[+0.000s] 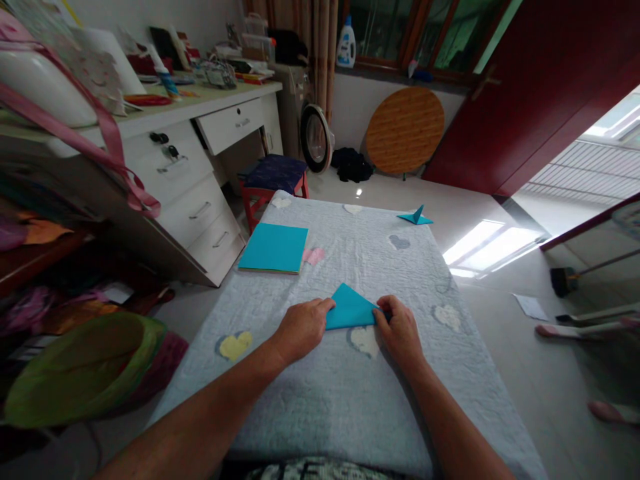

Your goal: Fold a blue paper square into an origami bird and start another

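Note:
A blue sheet of origami paper (350,309), folded into a triangle, lies on the cloth-covered table (320,387) with its peak pointing away from me. My left hand (305,325) pinches its left side between thumb and fingers. At the triangle's right corner, my right hand (400,328) grips the paper, thumb in front and fingers curled behind. Beyond my left hand is a stack of square blue paper (274,248). A finished-looking folded blue paper figure (417,216) stands near the table's far right corner.
A white desk (200,193) with drawers and clutter runs along the left. Below it stands a green-rimmed waste bin (145,327). A red stool (275,177) with a dark cushion is past the table's far left corner. An open washing machine door (317,139) shows behind.

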`<state>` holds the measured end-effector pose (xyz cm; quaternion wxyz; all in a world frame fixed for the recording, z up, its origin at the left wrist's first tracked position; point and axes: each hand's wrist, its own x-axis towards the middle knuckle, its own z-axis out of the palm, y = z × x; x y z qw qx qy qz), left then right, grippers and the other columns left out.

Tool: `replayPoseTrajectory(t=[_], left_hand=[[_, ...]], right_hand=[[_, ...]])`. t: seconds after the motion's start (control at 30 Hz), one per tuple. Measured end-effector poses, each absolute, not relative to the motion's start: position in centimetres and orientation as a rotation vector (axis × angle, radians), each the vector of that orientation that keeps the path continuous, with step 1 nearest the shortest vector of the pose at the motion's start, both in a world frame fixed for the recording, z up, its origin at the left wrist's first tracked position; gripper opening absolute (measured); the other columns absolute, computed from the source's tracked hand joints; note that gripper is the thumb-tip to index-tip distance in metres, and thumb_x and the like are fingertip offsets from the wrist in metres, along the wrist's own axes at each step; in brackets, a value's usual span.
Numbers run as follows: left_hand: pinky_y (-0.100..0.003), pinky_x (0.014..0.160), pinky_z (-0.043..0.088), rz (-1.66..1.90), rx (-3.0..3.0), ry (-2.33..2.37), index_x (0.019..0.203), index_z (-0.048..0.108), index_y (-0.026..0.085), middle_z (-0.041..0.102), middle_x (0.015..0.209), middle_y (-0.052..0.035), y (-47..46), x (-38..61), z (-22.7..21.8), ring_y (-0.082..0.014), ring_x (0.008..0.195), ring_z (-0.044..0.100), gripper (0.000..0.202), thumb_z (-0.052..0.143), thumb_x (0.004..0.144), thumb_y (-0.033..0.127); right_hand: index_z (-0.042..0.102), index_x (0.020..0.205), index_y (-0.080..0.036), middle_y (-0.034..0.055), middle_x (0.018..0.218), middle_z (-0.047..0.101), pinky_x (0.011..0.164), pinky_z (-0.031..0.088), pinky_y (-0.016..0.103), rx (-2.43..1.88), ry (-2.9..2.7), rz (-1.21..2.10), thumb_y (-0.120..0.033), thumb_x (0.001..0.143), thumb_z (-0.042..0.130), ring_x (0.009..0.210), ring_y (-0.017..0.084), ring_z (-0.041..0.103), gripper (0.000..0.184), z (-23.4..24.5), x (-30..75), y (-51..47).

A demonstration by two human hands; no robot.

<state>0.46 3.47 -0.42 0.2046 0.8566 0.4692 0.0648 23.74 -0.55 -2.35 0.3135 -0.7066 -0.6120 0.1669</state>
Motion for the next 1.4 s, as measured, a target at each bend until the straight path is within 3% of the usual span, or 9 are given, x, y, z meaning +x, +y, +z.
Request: replayPoseTrajectory(t=[0.9,1.4], left_hand=[[-0.030,0.080,0.048,0.161,2.387,1.323,0.120,0.059,0.022,0.072,0.109,-0.0047,3.5,0.5,-0.2,-0.0211,0.096,0.069,0.034,0.042,0.092,0.012],[-0.029,0.068,0.047,0.031,2.465,1.419,0.117,0.057,0.026,0.069,0.100,-0.0038,2.8,1.0,0.7,-0.0223,0.088,0.069,0.032,0.043,0.092,0.012]], right_hand=[[0.060,0.091,-0.020,0.0076,0.084,0.069,0.077,0.044,0.037,-1.864,-1.613,0.447,-0.035,0.083,0.050,0.082,0.025,0.062,0.019,-2.5,23.8,-0.4],[0.060,0.091,-0.020,0.0069,0.083,0.068,0.077,0.044,0.036,-1.875,-1.624,0.426,-0.034,0.083,0.051,0.082,0.024,0.062,0.019,-2.3,23.7,-0.5]])
